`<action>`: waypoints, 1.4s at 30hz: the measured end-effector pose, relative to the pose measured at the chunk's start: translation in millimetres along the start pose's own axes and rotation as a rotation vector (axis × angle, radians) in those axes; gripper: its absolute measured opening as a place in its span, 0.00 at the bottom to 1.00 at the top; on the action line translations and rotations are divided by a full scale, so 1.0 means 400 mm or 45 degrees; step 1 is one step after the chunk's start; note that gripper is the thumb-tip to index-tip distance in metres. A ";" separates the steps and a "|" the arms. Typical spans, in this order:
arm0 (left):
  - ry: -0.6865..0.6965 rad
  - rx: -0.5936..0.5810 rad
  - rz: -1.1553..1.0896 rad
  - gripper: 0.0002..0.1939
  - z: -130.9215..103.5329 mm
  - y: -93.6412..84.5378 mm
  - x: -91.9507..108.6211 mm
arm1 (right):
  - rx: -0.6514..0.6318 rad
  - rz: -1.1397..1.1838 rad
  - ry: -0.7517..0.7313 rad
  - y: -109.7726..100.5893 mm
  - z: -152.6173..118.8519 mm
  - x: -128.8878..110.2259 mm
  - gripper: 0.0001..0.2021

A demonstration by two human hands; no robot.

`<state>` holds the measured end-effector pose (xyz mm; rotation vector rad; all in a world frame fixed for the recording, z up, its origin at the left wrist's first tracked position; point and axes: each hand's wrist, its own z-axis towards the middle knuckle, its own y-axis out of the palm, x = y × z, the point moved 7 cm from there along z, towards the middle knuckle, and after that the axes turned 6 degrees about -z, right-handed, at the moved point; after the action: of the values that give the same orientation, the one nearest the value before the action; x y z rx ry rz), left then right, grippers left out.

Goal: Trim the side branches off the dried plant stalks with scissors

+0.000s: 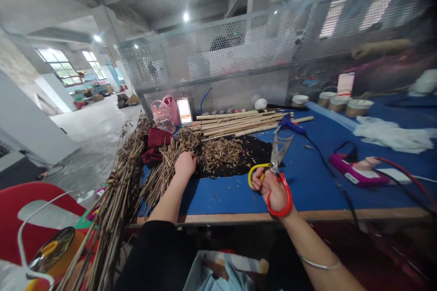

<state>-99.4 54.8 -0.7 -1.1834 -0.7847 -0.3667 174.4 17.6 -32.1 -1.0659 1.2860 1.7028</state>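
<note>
My right hand [271, 188] grips a pair of scissors [275, 158] by a yellow loop and a red loop; the blades point up and stand apart. My left hand [185, 165] is closed at the seed-head end of a small bundle of dried stalks [160, 177]. Its fingertips are hidden, so what they pinch does not show. Just right of that hand, a heap of brown clipped bits [223, 152] lies on a black cloth [261, 148]. A longer bundle of dried stalks [119, 182] leans over the table's left edge.
Pale wooden sticks [235, 126] lie behind the heap, near a blue glue gun [293, 125]. A purple power strip [358, 170] with cables, white gloves [392, 134] and several tubs occupy the right. Dark red cloth [155, 143] and a pink bag [165, 113] sit back left. Mesh panels [211, 59] rise behind.
</note>
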 end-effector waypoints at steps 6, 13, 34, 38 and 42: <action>-0.122 0.049 -0.377 0.08 -0.009 -0.041 -0.023 | -0.001 -0.022 -0.007 0.002 -0.002 -0.003 0.19; -0.419 -0.160 -1.458 0.01 -0.056 0.010 -0.009 | -0.013 -0.057 -0.020 0.001 -0.003 -0.005 0.19; 0.153 -0.001 0.256 0.13 0.013 -0.026 0.018 | 0.005 -0.067 -0.019 0.005 -0.008 -0.010 0.17; 0.158 0.071 -0.031 0.16 0.014 -0.041 0.039 | -0.002 -0.075 -0.015 0.003 -0.007 -0.007 0.17; 0.347 -0.019 -0.023 0.17 0.034 0.002 0.118 | -0.004 -0.070 -0.018 0.002 -0.007 -0.006 0.16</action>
<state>-71.1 74.0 34.6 -1.1124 -0.5561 -0.5372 175.0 14.5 -30.2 -1.0796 1.2346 1.6686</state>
